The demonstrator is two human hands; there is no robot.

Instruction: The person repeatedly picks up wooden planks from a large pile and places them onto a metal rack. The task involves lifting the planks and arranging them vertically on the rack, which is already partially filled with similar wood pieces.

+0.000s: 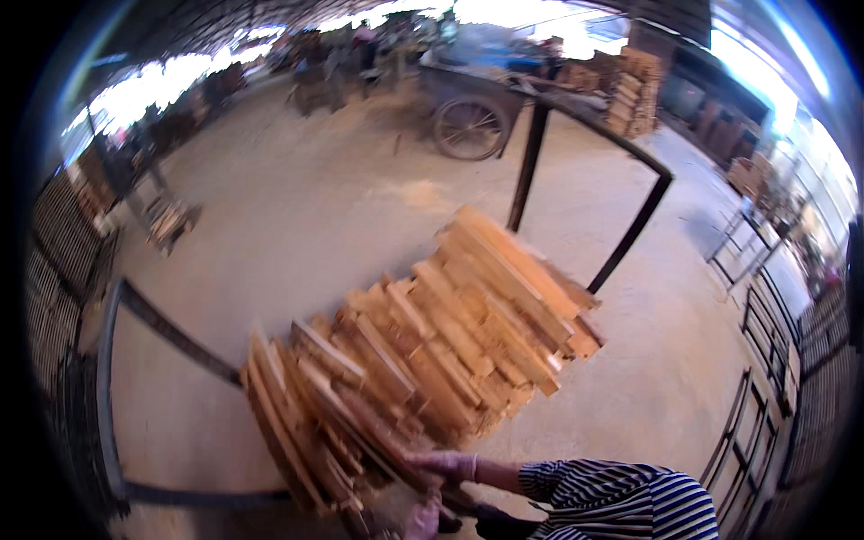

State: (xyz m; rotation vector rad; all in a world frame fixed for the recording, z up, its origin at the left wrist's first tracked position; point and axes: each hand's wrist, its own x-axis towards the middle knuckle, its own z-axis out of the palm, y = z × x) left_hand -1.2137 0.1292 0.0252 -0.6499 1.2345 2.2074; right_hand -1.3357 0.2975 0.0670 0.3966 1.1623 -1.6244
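Note:
Many rough wooden planks (450, 360) lie side by side in a slanting pile on a black metal frame rack. My right hand (447, 464), in a pale thin glove, comes in from the right and grips the near end of a long brownish plank (373, 432) at the pile's lower left. Lower down, my left hand (423, 518), also pale-gloved, is close to that same end. Its fingers are blurred and partly cut off by the lower edge, so its grip is unclear. A striped sleeve (612, 495) covers my right upper arm.
Rack uprights rise at the left (110, 387) and the far right (630, 225). A two-wheeled cart (472, 108) stands on the concrete floor (297, 198) beyond, near stacked wood (635, 90). Metal frames (742, 441) line the right side. A small stand (166, 220) is at the left.

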